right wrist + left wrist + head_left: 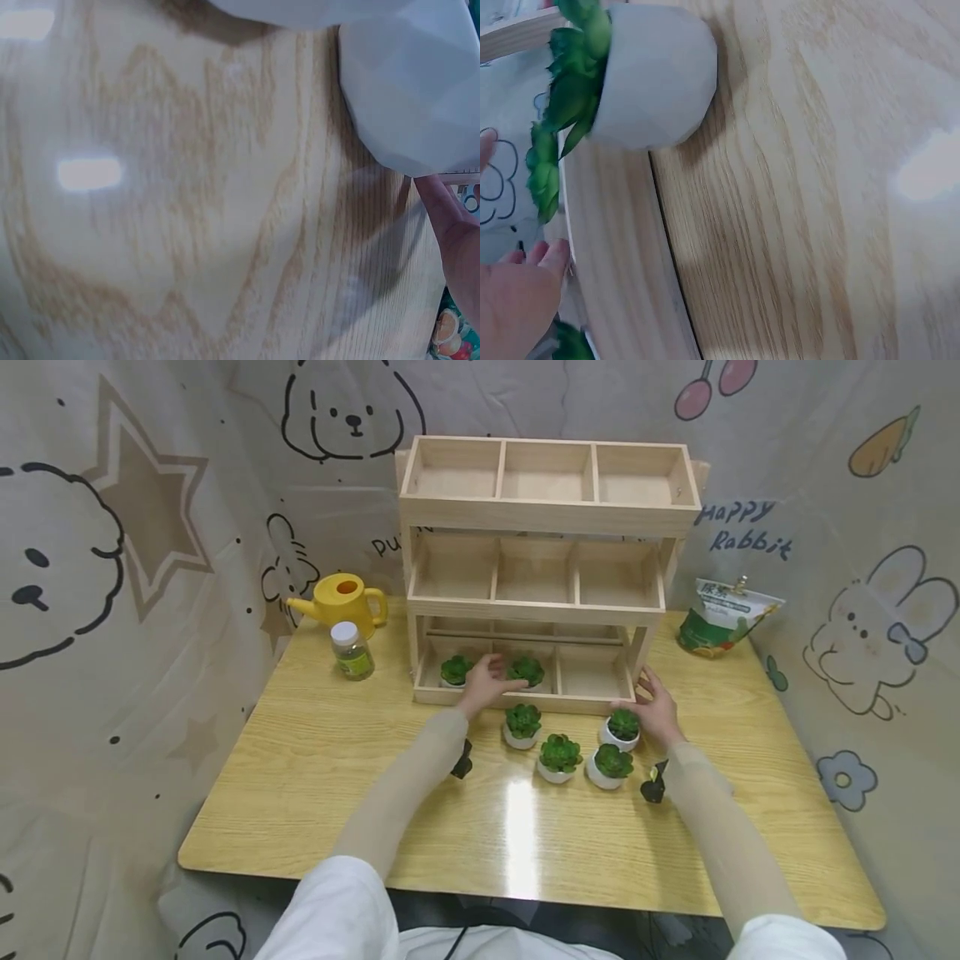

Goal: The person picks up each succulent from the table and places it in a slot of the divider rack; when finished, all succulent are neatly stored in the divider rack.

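Observation:
A three-tier wooden shelf (551, 518) stands on the table, each tier split into compartments. In its bottom tier sit two potted green succulents, one at left (455, 670) and one in the middle (527, 671). My left hand (487, 683) reaches over the bottom tier between them, fingers loosely extended with nothing visible in them. At the shelf's lower right corner, my right hand (657, 708) rests with thumb along the front and fingers up the side. Right beside its thumb stands a white-potted succulent (621, 727). In the right wrist view, the thumb lies against the corner by a white pot (412, 90).
Three more succulents stand before the shelf: one left (522, 725), one central (558, 757), one right (611, 764). A yellow watering can (347, 602) and a lidded jar (352, 652) are at left. At back right is a clipped green-and-white bag (723, 618).

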{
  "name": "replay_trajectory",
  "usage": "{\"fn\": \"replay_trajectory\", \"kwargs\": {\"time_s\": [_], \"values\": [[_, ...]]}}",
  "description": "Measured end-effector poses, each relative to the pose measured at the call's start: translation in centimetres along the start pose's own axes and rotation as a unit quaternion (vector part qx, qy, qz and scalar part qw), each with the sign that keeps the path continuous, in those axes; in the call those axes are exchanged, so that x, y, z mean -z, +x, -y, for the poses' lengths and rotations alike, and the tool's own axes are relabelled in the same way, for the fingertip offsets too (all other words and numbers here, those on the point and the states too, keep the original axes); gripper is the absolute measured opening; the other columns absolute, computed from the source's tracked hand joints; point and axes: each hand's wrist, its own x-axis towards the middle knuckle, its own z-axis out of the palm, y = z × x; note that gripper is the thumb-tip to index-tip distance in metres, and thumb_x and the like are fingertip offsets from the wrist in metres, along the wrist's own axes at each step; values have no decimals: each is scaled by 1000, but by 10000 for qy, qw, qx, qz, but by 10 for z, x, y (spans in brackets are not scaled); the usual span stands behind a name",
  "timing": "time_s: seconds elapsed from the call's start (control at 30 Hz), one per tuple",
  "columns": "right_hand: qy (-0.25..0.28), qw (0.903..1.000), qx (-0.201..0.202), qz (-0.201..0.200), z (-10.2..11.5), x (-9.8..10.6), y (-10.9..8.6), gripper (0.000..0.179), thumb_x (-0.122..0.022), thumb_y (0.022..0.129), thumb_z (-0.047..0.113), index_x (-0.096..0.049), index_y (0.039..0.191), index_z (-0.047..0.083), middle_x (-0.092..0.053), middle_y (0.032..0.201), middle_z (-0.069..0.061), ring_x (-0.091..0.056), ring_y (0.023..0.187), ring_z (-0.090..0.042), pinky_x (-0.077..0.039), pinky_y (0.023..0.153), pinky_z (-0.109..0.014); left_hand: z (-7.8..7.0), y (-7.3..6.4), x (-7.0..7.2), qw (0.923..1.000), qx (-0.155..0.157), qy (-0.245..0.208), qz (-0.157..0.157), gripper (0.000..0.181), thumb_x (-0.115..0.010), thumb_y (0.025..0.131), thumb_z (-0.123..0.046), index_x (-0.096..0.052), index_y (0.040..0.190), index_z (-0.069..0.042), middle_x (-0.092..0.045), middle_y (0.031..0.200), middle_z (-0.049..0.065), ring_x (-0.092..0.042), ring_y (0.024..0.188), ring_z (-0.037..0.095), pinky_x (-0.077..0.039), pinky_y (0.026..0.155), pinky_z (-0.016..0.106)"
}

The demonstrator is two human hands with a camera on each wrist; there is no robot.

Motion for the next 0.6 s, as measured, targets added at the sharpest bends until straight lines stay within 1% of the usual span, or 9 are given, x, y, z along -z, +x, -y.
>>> {"fn": "replay_trajectory", "kwargs": {"time_s": [0.03, 0.1, 0.17, 0.23, 0.3, 0.4, 0.5, 0.6], "values": [[-3, 10000, -5, 12, 0, 0, 0, 101, -76, 82, 20, -7, 156, 23, -21, 157, -21, -33, 136, -46, -37, 107, -51, 0, -2, 3, 10000, -64, -62, 11, 75, -74, 84, -27, -36, 144, -4, -46, 143, 14, -46, 131, 29, -44, 104, 42], [-16, 10000, -1, 23, 0, 0, 0, 101, -76, 82, 21, -6, 156, 23, -21, 157, -21, -33, 136, -46, -37, 107, -51, 1, -7, 8, 9998, -212, -36, 42, 70, -73, 86, -31, -40, 141, -4, -48, 140, 13, -47, 129, 29, -45, 103, 42], [-26, 10000, 13, 18, 0, 1, -1, 101, -76, 82, 20, -7, 156, 23, -21, 157, -21, -34, 136, -46, -37, 107, -51, 2, -11, 11, 9992, -349, 73, 181, 68, -72, 86, -34, -43, 139, -4, -49, 138, 14, -48, 127, 29, -45, 102, 42], [-50, 10000, 38, 11, 1, 1, -1, 100, -75, 83, 20, -7, 156, 23, -21, 157, -22, -34, 136, -46, -37, 107, -51, 5, -15, 14, 9981, -433, 133, 430, 67, -73, 85, -34, -45, 138, -4, -51, 136, 15, -49, 125, 30, -45, 101, 43], [-55, 10000, 55, 8, 2, 1, -1, 100, -75, 83, 20, -7, 156, 23, -21, 157, -22, -34, 135, -47, -37, 107, -51, 8, -19, 16, 9957, -476, 331, 722, 66, -74, 84, -35, -47, 136, -4, -53, 133, 13, -51, 121, 29, -46, 100, 41], [-66, 10000, 57, 20, 3, 1, -2, 100, -75, 83, 20, -6, 156, 22, -20, 157, -22, -34, 135, -47, -37, 107, -52, 13, -24, 17, 9897, -512, 680, 1149, 68, -77, 81, -33, -48, 136, -6, -54, 132, 10, -54, 119, 26, -47, 99, 39], [-86, 9999, 58, 27, 3, 0, -3, 101, -75, 83, 21, -5, 156, 22, -20, 157, -22, -33, 135, -47, -37, 107, -51, 18, -28, 18, 9833, -537, 868, 1505, 71, -79, 79, -30, -45, 138, -8, -52, 136, 9, -52, 123, 25, -46, 102, 39], [-91, 10000, 35, 2, 2, -1, -3, 100, -75, 83, 21, -6, 156, 22, -19, 157, -21, -34, 136, -47, -37, 108, -51, 22, -31, 18, 9785, -555, 952, 1743, 75, -81, 78, -27, -43, 140, -9, -50, 139, 9, -49, 127, 26, -43, 104, 40]]}}
